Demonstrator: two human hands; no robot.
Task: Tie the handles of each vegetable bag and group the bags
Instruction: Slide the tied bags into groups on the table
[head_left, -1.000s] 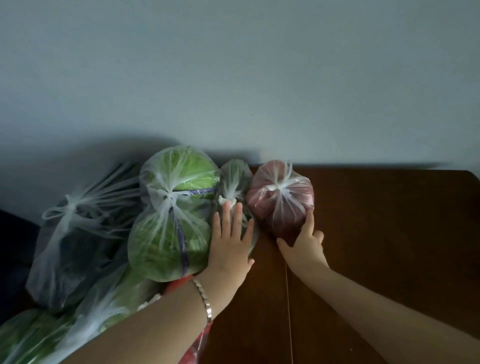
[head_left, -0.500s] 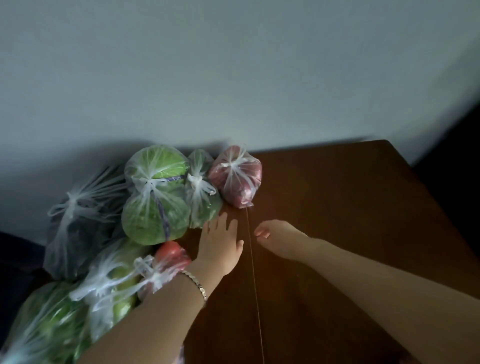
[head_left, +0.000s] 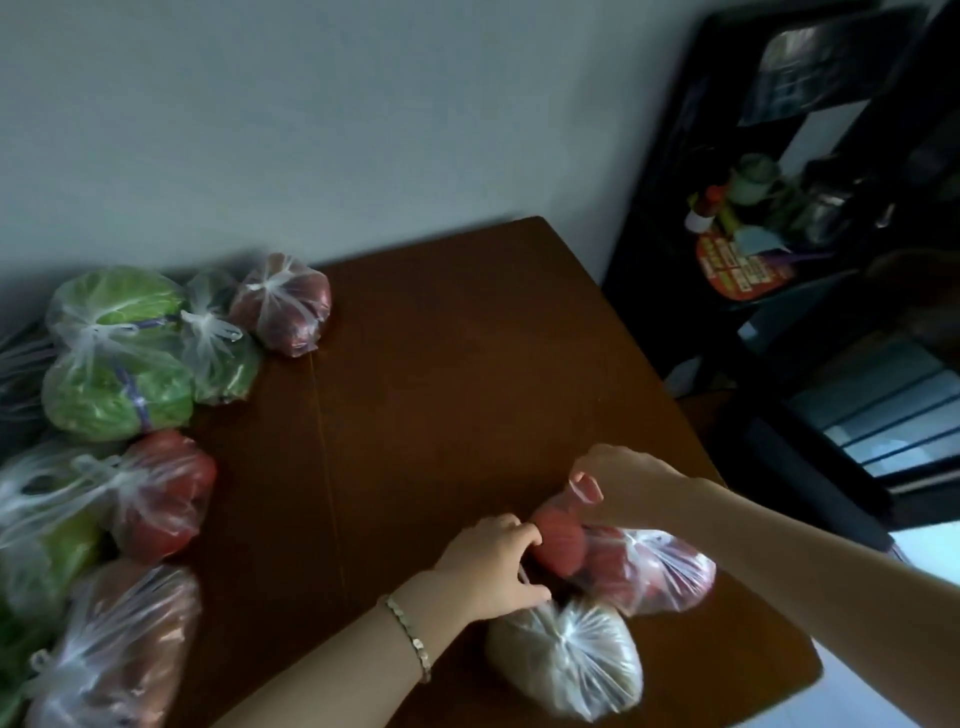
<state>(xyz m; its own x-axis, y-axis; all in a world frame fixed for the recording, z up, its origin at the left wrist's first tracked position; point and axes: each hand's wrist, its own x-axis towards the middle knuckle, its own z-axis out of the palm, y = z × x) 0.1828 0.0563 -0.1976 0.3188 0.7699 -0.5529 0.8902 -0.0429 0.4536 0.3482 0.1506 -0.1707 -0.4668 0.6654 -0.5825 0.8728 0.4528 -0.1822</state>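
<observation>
Bags of vegetables are what I count first: two at my near right and at least seven bunched along the left edge of the brown table (head_left: 467, 364). My left hand (head_left: 491, 564) is curled closed on the plastic at the near side of the red-vegetable bag (head_left: 639, 566), which lies on the table at about five o'clock. My right hand (head_left: 618, 475) pinches that bag's handle from above, thumb and fingers closed on the film. Touching it at six o'clock sits one pale bag (head_left: 569, 660), its top gathered into a knot. At ten o'clock, by the wall, I see one tied red-onion bag (head_left: 283, 306), one small green bag (head_left: 221, 348) beside it, and one large cabbage bag (head_left: 117, 358). At eight o'clock lie one tomato bag (head_left: 161, 493) and one brownish bag (head_left: 119, 649); further left the bags blur together. One bracelet (head_left: 410, 639) circles my left wrist.
</observation>
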